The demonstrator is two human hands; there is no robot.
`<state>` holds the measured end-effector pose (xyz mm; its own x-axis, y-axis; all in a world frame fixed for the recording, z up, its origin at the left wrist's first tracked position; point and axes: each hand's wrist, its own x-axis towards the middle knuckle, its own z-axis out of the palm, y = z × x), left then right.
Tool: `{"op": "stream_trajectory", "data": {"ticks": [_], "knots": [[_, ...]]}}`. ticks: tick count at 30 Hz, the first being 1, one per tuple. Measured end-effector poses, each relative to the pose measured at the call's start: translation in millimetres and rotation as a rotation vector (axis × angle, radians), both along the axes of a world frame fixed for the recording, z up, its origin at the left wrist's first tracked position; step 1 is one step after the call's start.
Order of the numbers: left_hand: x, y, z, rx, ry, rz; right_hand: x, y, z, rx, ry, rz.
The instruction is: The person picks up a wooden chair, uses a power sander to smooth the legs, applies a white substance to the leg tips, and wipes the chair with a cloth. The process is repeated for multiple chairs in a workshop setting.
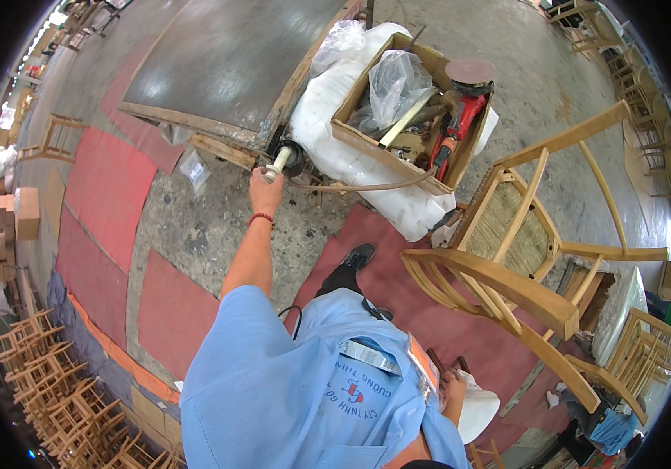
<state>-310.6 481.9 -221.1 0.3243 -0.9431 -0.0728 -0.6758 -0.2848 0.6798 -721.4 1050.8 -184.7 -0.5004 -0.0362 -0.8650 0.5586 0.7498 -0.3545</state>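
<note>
My left hand (pixel 266 190) reaches forward, its fingers closed around a pale cylindrical handle (pixel 278 165). The handle's far end meets a dark round part (pixel 294 157) by the corner of a grey-topped table (pixel 218 59). A thin brown hose or strip (pixel 367 187) runs from near that part toward an open cardboard box (pixel 382 159). Low at my right side, my right hand (pixel 452 393) is partly hidden by my body. Its fingers look curled beside a white rounded thing (pixel 478 408) and dark reddish-brown pieces; what they hold is unclear.
Inside the box lie a red power tool (pixel 459 129) with a round disc and a clear plastic bag (pixel 400 84). White wrapping (pixel 328 121) sits under the box. A tilted wooden chair (pixel 507 227) stands close on the right. Stacked wooden frames (pixel 54 383) fill the lower left.
</note>
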Motion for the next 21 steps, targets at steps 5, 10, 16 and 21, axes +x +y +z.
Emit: {"op": "stream_trajectory", "data": {"ticks": [5, 10, 16, 21], "knots": [[-6.2, -1.3, 1.5, 0.023, 0.023, -0.007, -1.7, 12.9, -9.8, -0.003, -0.014, -0.04], [-11.5, -4.8, 2.6, 0.006, 0.017, -0.034, -2.0, 22.9, -17.3, -0.038, 0.007, -0.009], [-13.8, -5.3, 4.7, 0.037, 0.039, -0.02, -4.1, 20.6, -13.7, -0.013, 0.005, -0.018], [-14.7, -3.6, 12.8, 0.055, 0.052, -0.019, -2.6, 13.7, -11.6, -0.01, -0.002, -0.029]]}}
